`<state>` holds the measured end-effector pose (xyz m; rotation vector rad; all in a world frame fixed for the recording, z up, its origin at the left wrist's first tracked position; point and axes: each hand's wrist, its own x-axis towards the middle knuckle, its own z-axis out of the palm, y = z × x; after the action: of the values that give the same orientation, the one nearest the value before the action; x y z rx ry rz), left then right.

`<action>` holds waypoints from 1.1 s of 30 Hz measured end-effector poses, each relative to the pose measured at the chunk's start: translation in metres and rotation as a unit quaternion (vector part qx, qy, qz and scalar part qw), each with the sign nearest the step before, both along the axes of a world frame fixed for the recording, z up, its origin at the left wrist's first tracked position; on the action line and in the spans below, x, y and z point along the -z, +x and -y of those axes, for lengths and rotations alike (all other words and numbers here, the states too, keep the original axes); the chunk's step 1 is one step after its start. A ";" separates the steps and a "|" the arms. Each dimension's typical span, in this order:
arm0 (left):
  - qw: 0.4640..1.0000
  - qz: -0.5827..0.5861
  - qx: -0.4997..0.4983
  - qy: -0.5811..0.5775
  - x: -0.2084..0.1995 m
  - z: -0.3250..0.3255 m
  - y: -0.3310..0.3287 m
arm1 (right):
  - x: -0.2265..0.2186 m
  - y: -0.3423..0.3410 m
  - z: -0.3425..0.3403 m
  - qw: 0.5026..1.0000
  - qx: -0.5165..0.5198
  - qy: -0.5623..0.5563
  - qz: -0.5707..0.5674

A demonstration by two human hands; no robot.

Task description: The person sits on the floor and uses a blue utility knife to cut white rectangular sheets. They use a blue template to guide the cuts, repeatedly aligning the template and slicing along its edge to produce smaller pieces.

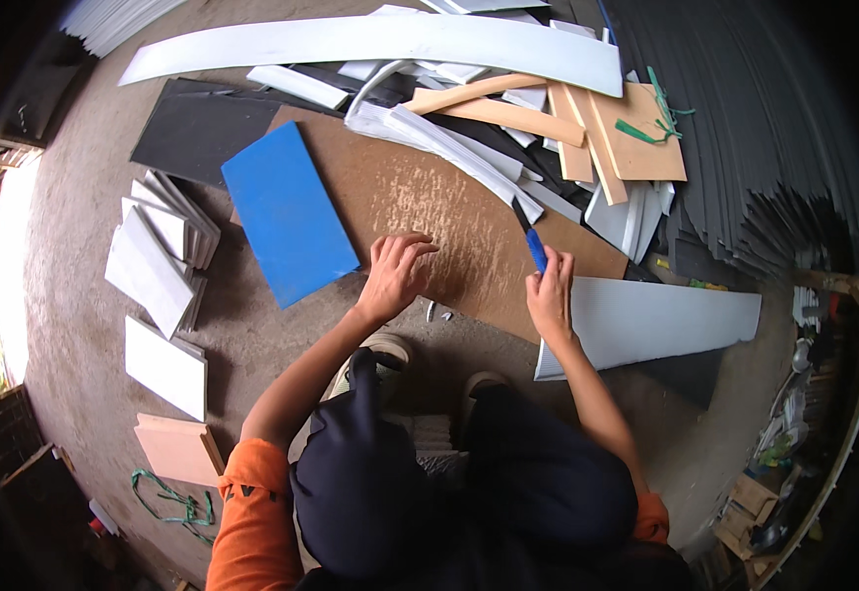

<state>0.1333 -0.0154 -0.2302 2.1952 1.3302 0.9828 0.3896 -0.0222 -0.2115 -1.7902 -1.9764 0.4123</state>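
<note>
In my right hand [551, 295] is a utility knife [535, 246] with a blue handle, its dark blade pointing up and away over a scored brown board [449, 217]. My left hand [396, 274] hovers at the board's near edge, fingers apart and slightly curled, with nothing in it. Just left of that hand lies a blue foam sheet [290, 212], partly over the board. A long white foam piece [656, 320] rests beside my right wrist, on the right.
White strips [380, 44] and peach strips [508, 116] pile up beyond the board. Stacked white pieces [159, 256] and peach pieces [178, 448] lie on the floor at left, near a green cord [183, 507]. Dark sheets [745, 128] stand stacked at far right.
</note>
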 end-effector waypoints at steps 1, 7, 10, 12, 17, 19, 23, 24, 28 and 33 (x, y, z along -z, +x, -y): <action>0.999 0.004 0.051 -0.006 0.001 -0.006 0.013 | -0.012 0.015 0.004 0.997 0.067 0.004 -0.042; 0.922 -0.053 0.383 0.013 -0.006 -0.023 0.135 | 0.004 0.155 0.069 0.917 0.380 -0.069 -0.101; 0.880 -0.112 0.462 0.005 -0.004 -0.020 0.176 | 0.030 0.180 0.104 0.904 0.404 -0.043 -0.136; 0.870 -0.133 0.474 0.001 -0.004 -0.016 0.190 | 0.044 0.183 0.119 0.893 0.411 -0.035 -0.181; 0.881 -0.236 0.408 0.041 0.004 0.003 0.201 | 0.054 0.179 0.126 0.886 0.414 -0.047 -0.204; 0.871 -0.264 0.409 0.064 0.002 0.003 0.200 | 0.047 0.179 0.122 0.871 0.423 -0.057 -0.243; 0.871 -0.225 0.432 0.068 -0.007 0.006 0.205 | 0.038 0.197 0.134 0.839 0.441 -0.033 -0.315; 0.876 -0.227 0.420 0.073 -0.004 0.005 0.203 | 0.029 0.193 0.129 0.824 0.447 -0.016 -0.348; 0.911 -0.144 0.385 0.045 -0.005 -0.006 0.187 | -0.031 0.178 0.103 0.776 0.438 0.086 -0.446; 0.934 0.091 0.238 -0.251 -0.035 -0.022 0.139 | -0.097 0.169 0.081 0.778 0.360 0.241 -0.454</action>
<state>0.2723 0.0067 -0.1954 1.8417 0.7888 0.5623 0.5589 -0.1029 -0.1145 -1.4235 -0.5763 0.3521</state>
